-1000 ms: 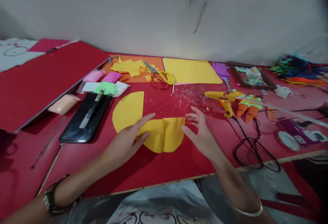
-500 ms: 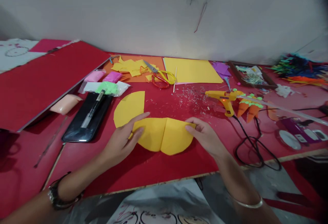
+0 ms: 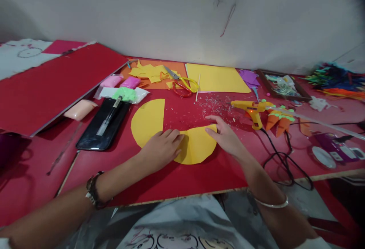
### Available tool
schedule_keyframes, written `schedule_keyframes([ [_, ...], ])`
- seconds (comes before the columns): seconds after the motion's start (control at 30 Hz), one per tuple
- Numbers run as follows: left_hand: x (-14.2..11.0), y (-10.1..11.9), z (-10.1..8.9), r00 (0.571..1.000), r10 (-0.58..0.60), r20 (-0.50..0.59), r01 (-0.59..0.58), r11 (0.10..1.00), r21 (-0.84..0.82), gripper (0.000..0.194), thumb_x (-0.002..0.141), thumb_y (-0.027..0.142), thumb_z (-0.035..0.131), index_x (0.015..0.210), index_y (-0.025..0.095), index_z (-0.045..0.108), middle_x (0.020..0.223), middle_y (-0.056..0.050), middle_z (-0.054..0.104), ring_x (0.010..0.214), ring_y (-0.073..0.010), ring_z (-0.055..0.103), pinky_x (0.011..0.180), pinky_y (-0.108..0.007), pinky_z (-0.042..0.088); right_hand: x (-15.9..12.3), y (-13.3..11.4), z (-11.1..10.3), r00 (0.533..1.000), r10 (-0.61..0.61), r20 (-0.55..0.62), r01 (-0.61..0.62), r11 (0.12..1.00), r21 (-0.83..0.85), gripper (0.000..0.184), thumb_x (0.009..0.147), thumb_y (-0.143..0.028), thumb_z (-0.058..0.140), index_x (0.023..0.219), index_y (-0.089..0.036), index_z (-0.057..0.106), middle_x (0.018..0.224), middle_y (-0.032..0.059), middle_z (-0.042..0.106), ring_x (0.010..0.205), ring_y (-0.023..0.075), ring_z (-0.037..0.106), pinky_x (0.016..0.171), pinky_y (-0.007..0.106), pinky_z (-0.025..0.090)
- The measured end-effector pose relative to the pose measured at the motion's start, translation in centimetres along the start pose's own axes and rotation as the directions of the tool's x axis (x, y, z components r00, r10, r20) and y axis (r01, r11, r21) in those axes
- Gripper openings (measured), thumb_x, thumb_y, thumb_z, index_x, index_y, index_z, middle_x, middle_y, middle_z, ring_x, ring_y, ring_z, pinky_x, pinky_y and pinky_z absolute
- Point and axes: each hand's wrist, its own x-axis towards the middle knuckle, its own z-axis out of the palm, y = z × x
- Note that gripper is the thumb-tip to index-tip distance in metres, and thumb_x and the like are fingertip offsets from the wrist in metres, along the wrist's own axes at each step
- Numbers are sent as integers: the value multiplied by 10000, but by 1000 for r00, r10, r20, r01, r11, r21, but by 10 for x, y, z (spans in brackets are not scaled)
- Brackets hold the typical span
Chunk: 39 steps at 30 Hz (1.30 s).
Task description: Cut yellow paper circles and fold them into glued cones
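Observation:
A creased yellow paper half-circle (image 3: 196, 148) lies on the red table, its straight edge facing the wall. My left hand (image 3: 164, 148) covers its left part, knuckles up, with bent fingers gripping the paper near the centre crease. At the upper right corner, my right hand (image 3: 226, 137) pinches the sheet between thumb and fingers, the index finger stretched above the edge. A second yellow paper half-circle (image 3: 148, 121) rests to the left, partly beneath my left hand.
Scissors (image 3: 184, 84) lie among yellow scraps (image 3: 151, 73) by a yellow sheet (image 3: 216, 78). To the right are a glue gun (image 3: 251, 112) with its light on, paper carrots (image 3: 279, 121) and a looped black cable (image 3: 282, 161). A phone (image 3: 104, 127) with a pen stands left.
My left hand has moved right from the half-circle's left end to near its crease, fingers now curled. My right hand keeps its corner. The paper lies flatter than half a second ago.

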Motion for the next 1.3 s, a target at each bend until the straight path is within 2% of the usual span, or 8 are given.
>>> schedule_keyframes([
  [0.17,9,-5,10,1000,-28,-5,28,999,-47,405,893,318,378,1253,143,434,1070,-98,526,886,-195,542,734,-309,434,-13,6,8,993,51,-103,-47,998,43,477,769,-315,537,1208,-239,364,761,-10,590,650,143,566,630,294,462],
  [0.23,11,-5,13,999,-33,-5,33,999,-30,413,894,334,367,1253,142,433,1071,-102,523,882,-199,540,721,-317,432,-21,11,11,990,45,-137,-45,999,2,484,779,-318,520,1230,-259,356,788,5,606,657,161,577,645,326,470],
  [0.33,12,-3,14,1000,-30,-8,30,1000,1,417,904,336,326,1256,139,431,1066,-98,523,877,-201,537,707,-322,426,-32,15,18,977,-34,-211,-10,979,-204,466,792,-313,489,1241,-248,379,784,27,606,677,193,574,683,377,456],
  [0.47,14,1,14,1000,-18,2,18,999,40,419,904,309,308,1271,137,415,1071,-88,525,868,-202,535,647,-313,410,-39,13,27,962,-157,-226,24,866,-500,408,800,-258,457,1203,-199,433,829,55,620,734,211,570,819,441,371],
  [0.6,14,3,15,1000,-13,5,12,997,74,428,909,297,294,1283,120,403,1082,-91,529,848,-202,535,614,-316,396,-42,12,33,960,-184,-212,17,794,-608,368,830,-218,407,1195,-180,438,830,58,644,719,198,583,878,440,304],
  [0.93,13,3,13,999,15,31,-18,997,80,404,911,280,286,1251,130,445,1121,-88,525,852,-200,533,663,-330,407,-59,23,28,945,-218,-245,-6,736,-677,338,857,-212,392,1191,-173,428,1023,105,648,878,223,602,882,412,290],
  [1.2,14,2,12,999,15,46,-19,997,74,408,913,275,270,1244,128,459,1108,-98,532,857,-197,531,676,-322,410,-80,34,19,930,-225,-291,-35,733,-679,298,863,-248,392,1139,-173,477,1024,108,648,795,207,605,879,426,314],
  [1.3,14,3,12,999,18,48,-22,997,72,422,912,274,268,1263,114,439,1091,-105,535,845,-202,531,670,-327,415,-89,38,14,924,-201,-324,-66,751,-656,302,862,-277,394,1130,-174,490,1057,115,631,848,219,596,881,430,335],
])
